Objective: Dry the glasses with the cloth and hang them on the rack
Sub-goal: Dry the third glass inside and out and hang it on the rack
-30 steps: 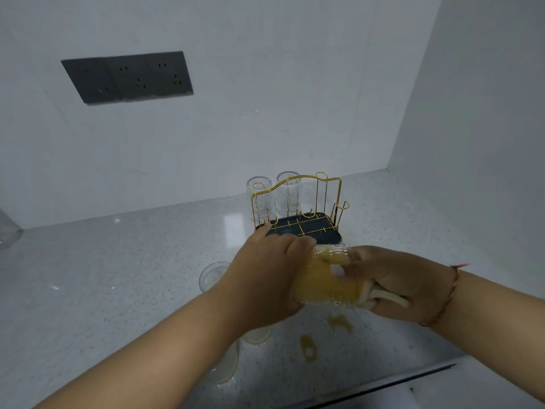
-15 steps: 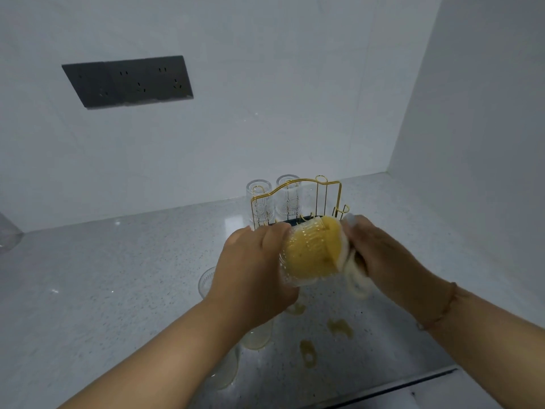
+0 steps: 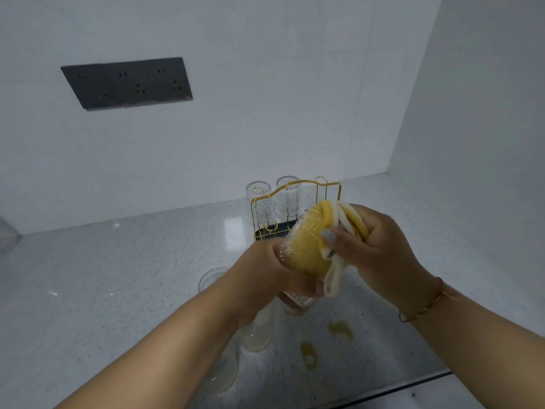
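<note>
Two hands at frame centre: left hand [image 3: 274,261] clasping clear ribbed glass [image 3: 298,249], right hand [image 3: 380,246] bunching yellow-and-white cloth [image 3: 342,222] inside. Drying step. Next: invert onto gold wire rack [image 3: 295,202].

- Two glasses [image 3: 272,202] fill the rack's [image 3: 295,208] far side.
- More glasses [image 3: 253,329] stand under the left forearm.
- Tabletop [image 3: 103,276] to the left lies open.
</note>
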Tool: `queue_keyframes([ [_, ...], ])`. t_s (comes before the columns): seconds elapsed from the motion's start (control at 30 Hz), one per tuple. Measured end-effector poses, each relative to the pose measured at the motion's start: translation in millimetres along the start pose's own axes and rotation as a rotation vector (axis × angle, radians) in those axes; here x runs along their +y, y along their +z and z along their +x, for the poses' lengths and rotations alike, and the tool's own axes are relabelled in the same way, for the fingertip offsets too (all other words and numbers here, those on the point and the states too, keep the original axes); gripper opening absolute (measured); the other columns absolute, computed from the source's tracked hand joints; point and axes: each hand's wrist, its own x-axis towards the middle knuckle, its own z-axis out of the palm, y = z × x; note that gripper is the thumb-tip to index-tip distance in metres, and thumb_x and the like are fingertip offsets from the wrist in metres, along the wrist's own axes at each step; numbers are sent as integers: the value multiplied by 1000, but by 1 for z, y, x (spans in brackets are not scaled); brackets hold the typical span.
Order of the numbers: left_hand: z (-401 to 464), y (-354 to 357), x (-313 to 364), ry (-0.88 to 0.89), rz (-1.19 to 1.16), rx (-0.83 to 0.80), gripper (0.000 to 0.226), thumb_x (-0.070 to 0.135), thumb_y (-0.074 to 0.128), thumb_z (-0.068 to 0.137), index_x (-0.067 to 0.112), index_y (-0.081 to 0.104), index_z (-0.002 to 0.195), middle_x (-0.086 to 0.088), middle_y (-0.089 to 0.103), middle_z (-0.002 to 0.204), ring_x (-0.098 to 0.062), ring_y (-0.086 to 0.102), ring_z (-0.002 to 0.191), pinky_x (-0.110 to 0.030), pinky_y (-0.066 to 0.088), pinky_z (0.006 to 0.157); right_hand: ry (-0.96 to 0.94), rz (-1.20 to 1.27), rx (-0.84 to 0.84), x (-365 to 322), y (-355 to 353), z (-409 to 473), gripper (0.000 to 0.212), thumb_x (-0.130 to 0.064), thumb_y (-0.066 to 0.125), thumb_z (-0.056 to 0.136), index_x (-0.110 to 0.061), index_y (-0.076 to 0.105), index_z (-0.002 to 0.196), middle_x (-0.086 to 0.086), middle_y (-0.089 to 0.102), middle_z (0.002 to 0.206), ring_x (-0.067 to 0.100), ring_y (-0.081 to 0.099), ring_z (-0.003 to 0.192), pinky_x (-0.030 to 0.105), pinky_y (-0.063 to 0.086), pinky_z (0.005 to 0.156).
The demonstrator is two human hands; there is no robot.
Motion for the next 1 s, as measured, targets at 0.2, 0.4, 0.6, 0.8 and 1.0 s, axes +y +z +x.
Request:
queue_keyframes([
  [0.2,-5,11,-27,-161,-884,-685,68,37,84,63,2,63,118,-16,70,100,-27,70,85,-41,52,86,56,190,-144,-13,-11,13,24,-48,78,61,-27,67,64,-6,64,58,7,59,55,23,49,53],
  [0.4,3,-2,-17,-43,-225,-296,83,41,85,57,17,54,130,-8,67,121,-27,65,111,-48,49,101,220,-131,-2,-16,-7,21,29,-20,72,79,-17,58,54,-2,64,51,7,54,46,20,44,48],
  [0.6,0,11,-11,153,299,22,68,45,89,51,26,62,110,4,71,101,-14,70,91,-37,61,82,296,-73,35,-13,-2,22,30,-21,75,76,-20,60,50,-6,63,49,4,58,47,21,48,53],
  [0.8,-5,10,-14,61,-667,-421,64,21,83,61,0,64,118,-17,66,101,-35,62,92,-39,52,79,206,251,-61,-17,-12,22,16,-29,79,59,-19,67,61,-1,63,57,17,60,56,32,52,54],
  [1.0,-10,20,-14,9,-839,-667,64,45,69,80,4,57,128,-12,66,115,-21,65,102,-35,46,94,147,337,-189,-15,-18,27,58,-53,85,49,-5,65,74,14,59,69,34,55,67,37,51,62],
])
